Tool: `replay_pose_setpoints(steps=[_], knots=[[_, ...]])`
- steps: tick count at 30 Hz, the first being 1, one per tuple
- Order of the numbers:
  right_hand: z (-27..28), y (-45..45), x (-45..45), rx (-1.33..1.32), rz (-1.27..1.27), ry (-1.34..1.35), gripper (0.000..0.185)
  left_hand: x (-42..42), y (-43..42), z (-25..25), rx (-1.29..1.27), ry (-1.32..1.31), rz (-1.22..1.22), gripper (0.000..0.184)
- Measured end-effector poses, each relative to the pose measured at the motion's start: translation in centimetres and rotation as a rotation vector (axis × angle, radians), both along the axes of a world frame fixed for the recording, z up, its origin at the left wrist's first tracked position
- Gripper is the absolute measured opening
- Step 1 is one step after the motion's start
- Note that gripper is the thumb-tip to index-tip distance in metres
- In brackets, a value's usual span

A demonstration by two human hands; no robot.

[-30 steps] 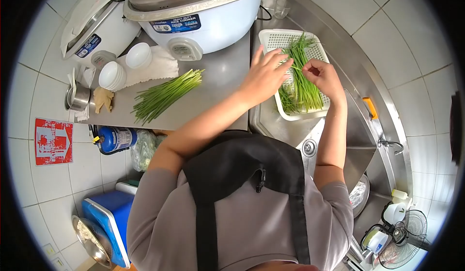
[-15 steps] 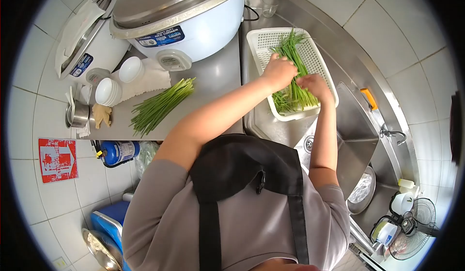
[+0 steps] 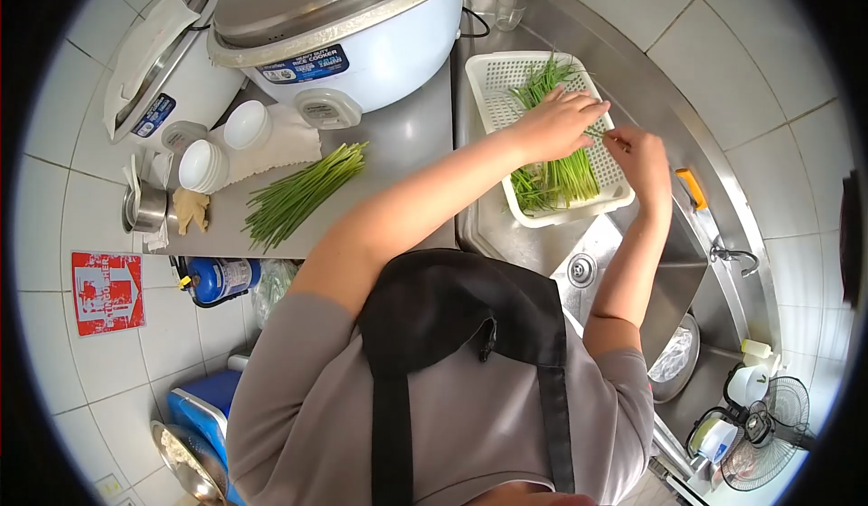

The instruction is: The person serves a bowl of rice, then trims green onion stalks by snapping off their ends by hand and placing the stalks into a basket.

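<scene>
A bunch of long, thin green chives [image 3: 570, 179] lies in a white perforated plastic basket [image 3: 621, 200] at the edge of the sink. My left hand [image 3: 561, 126] is over the bunch, its fingers pointing right and closed around a few green strands. Close beside it, my right hand [image 3: 642, 164] pinches the end of a thin strand over the basket's right side. A short green piece shows between the two hands. Another bundle of chives [image 3: 306, 194] rests on the steel counter to the left, apart from my hands.
A large rice cooker [image 3: 362, 63] stands behind the counter bundle, with a second cooker [image 3: 172, 99] further left. White bowls [image 3: 203, 167] and a metal pot [image 3: 145, 209] sit nearby. The sink drain [image 3: 581, 271], faucet [image 3: 737, 255] and orange-handled tool [image 3: 692, 189] are to the right.
Both hands have moved right across the basket. My right hand has gone furthest, out to the basket's right rim, and a strand now shows between the hands.
</scene>
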State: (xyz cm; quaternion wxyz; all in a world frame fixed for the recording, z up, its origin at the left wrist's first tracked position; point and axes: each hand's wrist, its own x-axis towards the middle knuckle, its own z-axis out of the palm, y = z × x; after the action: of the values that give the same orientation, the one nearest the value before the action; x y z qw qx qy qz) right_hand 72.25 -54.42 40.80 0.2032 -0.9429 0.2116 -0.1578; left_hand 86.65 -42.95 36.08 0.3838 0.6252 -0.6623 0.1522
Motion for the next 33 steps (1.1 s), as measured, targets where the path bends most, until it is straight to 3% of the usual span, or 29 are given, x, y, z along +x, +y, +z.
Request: replay_pose_setpoints(steps=[2,4,6,8,13,21,26,28,30,31,33], knots=[[2.5,1.2,-0.4,0.017,0.065,-0.165,0.024,-0.3,0.1,2.8,0.326,0.165,-0.048,0.024],[3.8,2.1,-0.6,0.17,-0.016,-0.492,0.036,0.2,0.5,4.3,0.247,0.195,-0.121,0.023],[2.4,0.9,-0.1,0.168,-0.016,-0.556,0.039,0.7,0.9,6.0,0.162,0.781,-0.328,0.028],[1.2,1.0,0.8,0.578,-0.062,-0.676,0.033,1.2,1.3,7.2,0.018,1.083,-0.466,0.03],[-2.0,6.5,4.8,0.954,0.389,-0.496,0.032,2.3,3.1,9.3,-0.096,1.365,-0.553,0.031],[-3.9,10.2,6.3,1.381,0.524,-0.347,0.018,4.7,6.1,10.2,-0.488,1.52,-0.566,0.035],[-4.6,10.5,6.3,1.43,0.551,-0.32,0.014,5.5,7.4,10.4,-0.618,1.493,-0.616,0.037],[-5.4,10.2,6.4,1.439,0.543,-0.298,0.013,5.6,7.9,10.2,-0.685,1.625,-0.726,0.02],[-6.3,9.7,6.7,1.596,0.502,-0.417,0.009,5.6,8.4,10.4,-0.694,1.635,-0.756,0.019],[-6.5,9.8,6.8,1.596,0.501,-0.417,0.009,5.4,8.7,10.8,-0.693,1.581,-0.74,0.028],[-6.6,10.0,6.9,1.947,0.362,-0.614,0.007,4.9,8.9,10.9,-0.691,1.528,-0.726,0.037]])
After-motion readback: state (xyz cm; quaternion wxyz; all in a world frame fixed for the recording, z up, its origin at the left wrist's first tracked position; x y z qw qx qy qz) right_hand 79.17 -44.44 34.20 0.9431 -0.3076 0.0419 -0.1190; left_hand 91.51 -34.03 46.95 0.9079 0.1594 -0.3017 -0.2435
